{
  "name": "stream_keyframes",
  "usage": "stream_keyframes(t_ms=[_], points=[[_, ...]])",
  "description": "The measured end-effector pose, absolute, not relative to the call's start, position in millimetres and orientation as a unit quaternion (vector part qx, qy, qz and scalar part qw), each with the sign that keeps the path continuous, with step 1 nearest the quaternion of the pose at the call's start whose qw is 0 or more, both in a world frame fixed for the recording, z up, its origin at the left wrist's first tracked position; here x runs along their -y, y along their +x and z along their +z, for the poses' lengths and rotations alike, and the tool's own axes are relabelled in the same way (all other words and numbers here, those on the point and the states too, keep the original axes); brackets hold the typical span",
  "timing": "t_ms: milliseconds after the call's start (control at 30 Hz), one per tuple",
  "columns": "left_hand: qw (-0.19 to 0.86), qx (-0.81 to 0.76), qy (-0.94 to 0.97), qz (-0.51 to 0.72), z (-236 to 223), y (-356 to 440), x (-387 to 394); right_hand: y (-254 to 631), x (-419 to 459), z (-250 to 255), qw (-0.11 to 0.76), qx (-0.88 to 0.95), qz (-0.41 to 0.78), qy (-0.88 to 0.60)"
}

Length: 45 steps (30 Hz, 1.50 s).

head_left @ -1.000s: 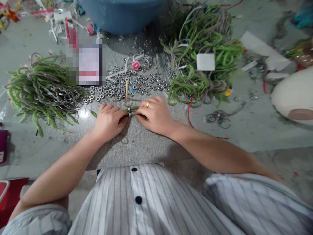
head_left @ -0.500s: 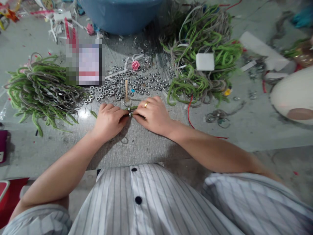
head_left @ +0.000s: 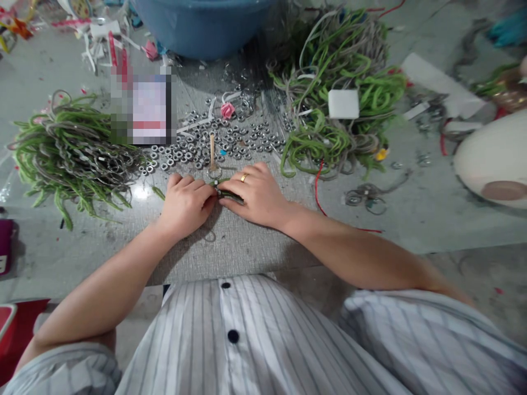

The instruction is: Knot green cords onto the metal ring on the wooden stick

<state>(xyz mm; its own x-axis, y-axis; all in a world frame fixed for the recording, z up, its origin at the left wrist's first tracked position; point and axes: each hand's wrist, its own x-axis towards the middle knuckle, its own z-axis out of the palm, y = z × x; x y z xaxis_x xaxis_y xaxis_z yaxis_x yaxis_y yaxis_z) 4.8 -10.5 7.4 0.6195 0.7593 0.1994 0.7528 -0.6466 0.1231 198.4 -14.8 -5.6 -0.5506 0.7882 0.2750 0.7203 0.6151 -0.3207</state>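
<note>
Between my fingers runs a green cord with small metal nuts on it. My left hand pinches the cord just left of the nuts, and a green cord end pokes out on its far side. My right hand, wearing a gold ring, grips the cord on the right, close to the nuts. Part of the cord is hidden under the fingers. Just beyond the hands stands a thin wooden stick above a metal ring. Many loose metal nuts are scattered behind it.
On the left lies a bundle of green and grey cords beside a blurred-out rectangular object. A tangled cord pile with a white block is at right. A blue basin stands behind; a cream rounded object sits far right.
My right fingers have shifted slightly, and more of the cord shows beneath them. The nuts sit slightly further left, near my left fingertips. Both hands stay at the same spot.
</note>
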Motion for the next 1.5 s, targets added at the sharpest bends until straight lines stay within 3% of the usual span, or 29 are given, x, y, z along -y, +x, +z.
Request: stream_keyframes(t_ms=[467, 767, 967, 1133, 1500], points=[[0.102, -0.458, 0.87, 0.154, 46, -29, 1, 199, 13, -7, 0.192, 0.879, 0.105, -0.423], [0.102, -0.453, 0.884, 0.058, 58, -47, -10, 200, 12, -11, 0.219, 0.872, 0.109, -0.423], [0.167, -0.412, 0.896, -0.019, 53, -54, -10, 199, 14, -15, 0.234, 0.876, 0.093, -0.412], [0.149, -0.419, 0.895, -0.028, 55, -54, -3, 199, 16, -13, 0.26, 0.887, 0.036, -0.379], [0.089, -0.464, 0.881, -0.029, 40, -76, -2, 173, 31, 1, 0.2, 0.935, 0.028, -0.293]])
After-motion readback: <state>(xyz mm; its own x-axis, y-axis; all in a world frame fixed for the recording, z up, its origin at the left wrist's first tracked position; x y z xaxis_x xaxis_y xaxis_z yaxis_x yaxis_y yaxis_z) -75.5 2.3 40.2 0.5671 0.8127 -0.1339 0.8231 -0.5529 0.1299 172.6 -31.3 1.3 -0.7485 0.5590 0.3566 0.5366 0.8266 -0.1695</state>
